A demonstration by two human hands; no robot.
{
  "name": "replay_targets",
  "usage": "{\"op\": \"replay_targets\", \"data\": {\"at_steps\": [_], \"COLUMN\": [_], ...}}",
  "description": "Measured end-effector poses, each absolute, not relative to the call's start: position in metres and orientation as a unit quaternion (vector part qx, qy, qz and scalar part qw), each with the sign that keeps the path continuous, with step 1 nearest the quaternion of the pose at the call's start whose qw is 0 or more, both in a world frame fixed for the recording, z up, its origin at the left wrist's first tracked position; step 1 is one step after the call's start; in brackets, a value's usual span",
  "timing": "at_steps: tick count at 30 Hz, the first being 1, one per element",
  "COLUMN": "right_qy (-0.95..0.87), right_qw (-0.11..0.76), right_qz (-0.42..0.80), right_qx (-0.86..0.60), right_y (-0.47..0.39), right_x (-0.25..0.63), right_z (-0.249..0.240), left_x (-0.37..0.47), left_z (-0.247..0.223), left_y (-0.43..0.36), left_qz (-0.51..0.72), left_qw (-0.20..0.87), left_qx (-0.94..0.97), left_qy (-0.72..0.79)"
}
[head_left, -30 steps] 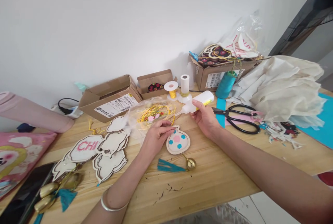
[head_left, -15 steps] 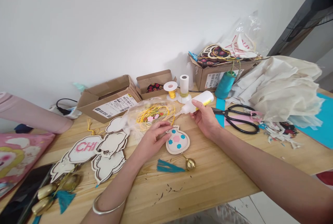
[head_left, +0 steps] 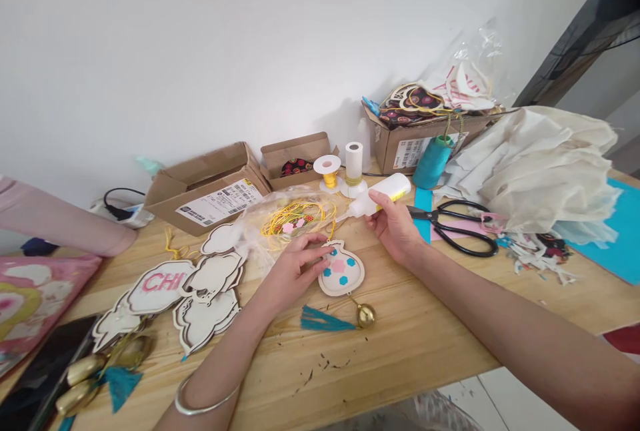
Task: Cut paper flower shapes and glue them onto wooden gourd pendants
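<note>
My right hand (head_left: 395, 224) is wrapped round a white squeeze bottle (head_left: 383, 195), whose thin nozzle points left and down above the table. A gourd-shaped wooden ornament (head_left: 342, 282) lies flat below it, with blue and pink flower shapes on its pale face. My left hand (head_left: 299, 267) rests at the ornament's left edge with its fingers apart, covering part of that side. From the ornament's lower end hang a gold bell (head_left: 366, 315) and a teal tassel (head_left: 326, 319). Just behind my left hand is a clear bag (head_left: 257, 221) with yellow cord.
Pale wooden plaques (head_left: 204, 324) and gold bells (head_left: 85, 369) lie at the left. Black-handled scissors (head_left: 465, 247) are right of my right hand, near crumpled cream cloth (head_left: 540, 164). Cardboard boxes (head_left: 173, 207), spools (head_left: 327, 165) and a teal thread cone (head_left: 433, 163) stand along the back.
Both hands keep nearly the same places. The view has shifted slightly, so the things at the left appear a little further left.
</note>
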State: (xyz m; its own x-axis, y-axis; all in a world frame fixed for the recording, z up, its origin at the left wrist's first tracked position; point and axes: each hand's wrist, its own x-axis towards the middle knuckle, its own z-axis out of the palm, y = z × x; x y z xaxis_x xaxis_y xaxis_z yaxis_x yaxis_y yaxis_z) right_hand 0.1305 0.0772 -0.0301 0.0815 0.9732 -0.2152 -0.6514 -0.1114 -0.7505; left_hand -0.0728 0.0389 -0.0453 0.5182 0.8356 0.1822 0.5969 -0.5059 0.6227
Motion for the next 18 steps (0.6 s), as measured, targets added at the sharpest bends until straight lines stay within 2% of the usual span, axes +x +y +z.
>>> {"op": "replay_targets", "data": {"at_steps": [18], "right_qy": [-0.210], "right_qw": [0.624], "right_qz": [0.644], "right_qx": [-0.389], "right_y": [0.0764], "right_x": [0.1302], "right_z": [-0.0267], "left_x": [-0.0675], "left_z": [-0.0428], "left_y": [0.0388], "left_qz": [0.258], "left_qw": [0.258], "left_qx": [0.814], "left_qy": [0.452]}}
